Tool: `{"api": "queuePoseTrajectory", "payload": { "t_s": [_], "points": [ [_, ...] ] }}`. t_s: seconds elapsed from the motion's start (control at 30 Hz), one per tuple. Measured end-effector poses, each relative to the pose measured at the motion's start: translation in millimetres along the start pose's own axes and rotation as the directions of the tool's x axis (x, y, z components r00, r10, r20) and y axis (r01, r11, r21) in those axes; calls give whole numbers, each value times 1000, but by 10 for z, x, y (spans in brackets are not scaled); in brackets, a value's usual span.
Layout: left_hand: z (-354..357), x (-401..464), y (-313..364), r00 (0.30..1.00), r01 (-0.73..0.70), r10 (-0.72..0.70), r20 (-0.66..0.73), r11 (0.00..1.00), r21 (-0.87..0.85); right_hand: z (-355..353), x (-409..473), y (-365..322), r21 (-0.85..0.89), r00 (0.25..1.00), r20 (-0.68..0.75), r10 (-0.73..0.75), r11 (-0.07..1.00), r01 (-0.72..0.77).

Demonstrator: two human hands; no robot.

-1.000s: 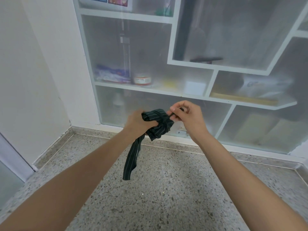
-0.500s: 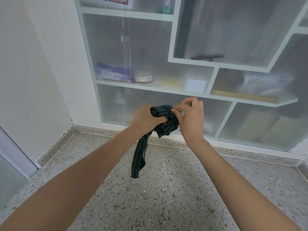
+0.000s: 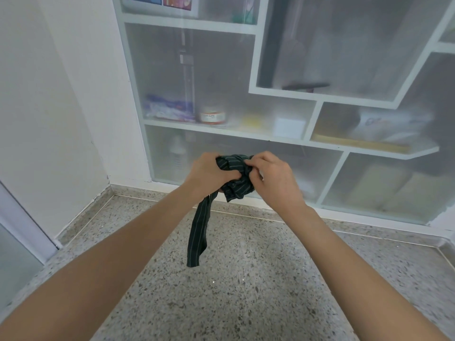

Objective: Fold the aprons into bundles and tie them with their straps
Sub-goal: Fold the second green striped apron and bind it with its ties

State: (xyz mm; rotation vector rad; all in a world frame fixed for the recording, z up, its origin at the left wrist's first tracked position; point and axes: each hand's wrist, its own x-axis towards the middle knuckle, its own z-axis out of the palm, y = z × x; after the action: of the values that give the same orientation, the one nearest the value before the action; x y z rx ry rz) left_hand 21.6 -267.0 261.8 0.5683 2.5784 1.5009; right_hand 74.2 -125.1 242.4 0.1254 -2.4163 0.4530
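A dark green apron with thin pale stripes is bunched into a small bundle point(image 3: 236, 178), held in the air above a speckled stone counter. My left hand point(image 3: 209, 172) grips the bundle's left side, fingers closed into the cloth. My right hand point(image 3: 275, 178) pinches the fabric at the bundle's upper right with thumb and fingertips. One strap point(image 3: 199, 232) hangs down from under my left hand, its end dangling just above the counter. The rest of the apron is hidden inside the bundle.
The speckled counter point(image 3: 246, 291) spreads below my arms. Behind stands a white shelf unit with frosted panels point(image 3: 283, 141), holding a small round tin point(image 3: 212, 117), packets and boxes. A white wall point(image 3: 49, 107) closes the left side.
My hands have drawn closer together around the bundle. My right hand has moved from pulling a bit of cloth out to the right to pressing its fingers against the bundle.
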Motion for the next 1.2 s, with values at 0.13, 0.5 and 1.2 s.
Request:
{"api": "queuePoseTrajectory", "payload": {
  "t_s": [0.13,0.5,1.2],
  "points": [
    [19,-6,3,999,-26,27,-36,1000,7,-1,13,-42,21,995,56,82,996,-83],
    [141,98,-41,985,-117,136,-109,980,160,-57,171,-94,442,743,417,524,597,-669],
    [84,360,-22,995,-94,97,-15,987,133,-134,191,195,632,827,491,272,542,-554]
  ]
}}
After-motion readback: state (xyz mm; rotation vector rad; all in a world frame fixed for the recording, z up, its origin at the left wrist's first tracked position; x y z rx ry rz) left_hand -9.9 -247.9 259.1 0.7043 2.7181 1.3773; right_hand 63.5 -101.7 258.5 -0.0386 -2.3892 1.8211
